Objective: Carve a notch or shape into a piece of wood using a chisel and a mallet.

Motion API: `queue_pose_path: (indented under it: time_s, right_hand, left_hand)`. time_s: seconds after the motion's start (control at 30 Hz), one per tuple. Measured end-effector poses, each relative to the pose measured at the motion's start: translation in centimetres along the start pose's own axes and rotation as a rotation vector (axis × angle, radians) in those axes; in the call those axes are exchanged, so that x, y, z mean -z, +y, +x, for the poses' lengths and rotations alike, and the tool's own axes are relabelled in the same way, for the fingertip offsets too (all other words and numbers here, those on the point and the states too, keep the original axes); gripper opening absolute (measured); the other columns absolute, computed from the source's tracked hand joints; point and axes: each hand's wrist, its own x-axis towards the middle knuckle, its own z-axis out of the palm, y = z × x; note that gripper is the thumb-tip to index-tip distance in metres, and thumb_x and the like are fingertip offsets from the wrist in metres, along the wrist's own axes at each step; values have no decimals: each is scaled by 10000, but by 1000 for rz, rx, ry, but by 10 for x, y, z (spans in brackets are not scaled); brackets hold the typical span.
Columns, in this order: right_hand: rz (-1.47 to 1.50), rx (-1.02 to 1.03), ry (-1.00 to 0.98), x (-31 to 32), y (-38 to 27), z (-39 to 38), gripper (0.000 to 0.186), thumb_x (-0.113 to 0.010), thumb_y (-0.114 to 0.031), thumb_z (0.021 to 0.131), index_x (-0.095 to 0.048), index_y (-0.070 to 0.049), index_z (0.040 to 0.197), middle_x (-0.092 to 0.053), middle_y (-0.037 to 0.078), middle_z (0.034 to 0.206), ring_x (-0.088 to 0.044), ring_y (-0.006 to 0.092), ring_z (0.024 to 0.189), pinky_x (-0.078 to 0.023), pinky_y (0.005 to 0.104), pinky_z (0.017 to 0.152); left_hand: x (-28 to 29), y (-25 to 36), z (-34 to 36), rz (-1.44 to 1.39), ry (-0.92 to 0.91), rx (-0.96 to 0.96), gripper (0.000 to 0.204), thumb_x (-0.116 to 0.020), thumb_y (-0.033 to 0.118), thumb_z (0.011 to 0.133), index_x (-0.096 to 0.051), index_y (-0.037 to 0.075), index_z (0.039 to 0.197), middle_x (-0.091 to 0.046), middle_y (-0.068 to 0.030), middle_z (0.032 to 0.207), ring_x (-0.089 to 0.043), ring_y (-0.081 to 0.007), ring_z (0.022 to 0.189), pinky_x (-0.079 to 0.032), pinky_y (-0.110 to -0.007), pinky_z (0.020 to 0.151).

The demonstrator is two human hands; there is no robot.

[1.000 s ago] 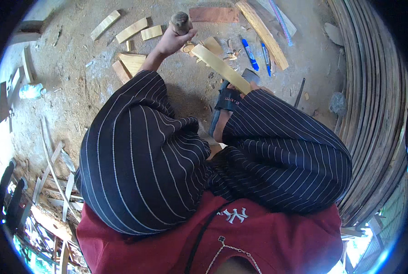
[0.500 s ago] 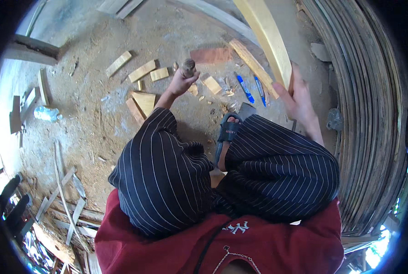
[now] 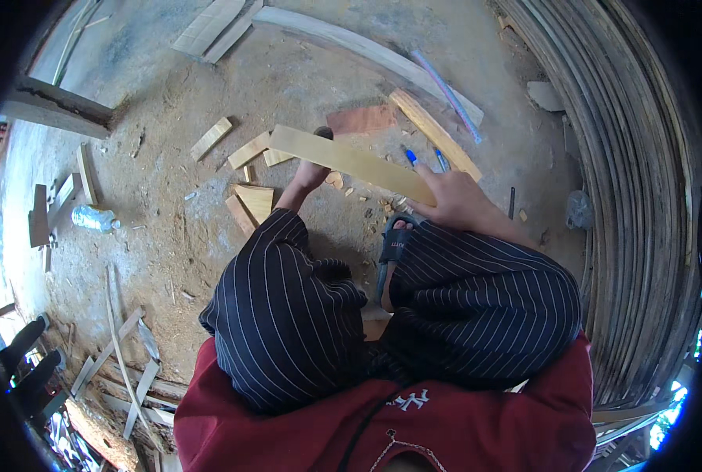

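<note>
My right hand [image 3: 458, 198] grips the near end of a pale wooden plank [image 3: 351, 161], which slants across the space before my knees. Its far end overlaps my left hand [image 3: 311, 175], closed around a round wooden handle whose dark end [image 3: 325, 133] pokes up just behind the plank. The plank hides most of that handle and part of my fingers, so I cannot tell what tool it belongs to. Beyond my right hand are two blue markers, one capped in blue [image 3: 411, 156] and another [image 3: 442, 160] partly covered by the hand.
Several wood offcuts [image 3: 211, 139] lie left of my left hand. A thick wooden strip [image 3: 433, 132] and reddish slab [image 3: 361, 119] lie ahead. Stacked long boards [image 3: 642, 197] line the right side. A plastic bottle [image 3: 93, 219] lies at left, near scrap sticks [image 3: 123, 346].
The plank, raised up and away at right before, has swung down and left across my left hand. My right hand turned with it. The left hand still holds the handle.
</note>
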Motion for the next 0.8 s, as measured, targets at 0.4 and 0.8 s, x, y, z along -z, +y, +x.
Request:
queue_pose_path:
  time_s: [0.4,0.8]
  right_hand:
    - [108,26,130,21,-6,4,622,-581,-412,798,-420,32,1203,-596,239,702,-604,386,654,-482,440,614]
    - [366,1,416,25,-2,-20,548,-523,-464,824,-451,32,1046,-606,234,718,-606,393,652,-477,458,622]
  left_hand:
    - [24,-11,-12,-142,-132,203,199,-631,95,820,-501,22,688,-455,43,628,-403,-55,588,-360,-251,524]
    - [-5,16,-5,-127,-174,241,215,-617,70,827,-482,29,665,-444,43,627,-389,-46,596,-353,-234,532]
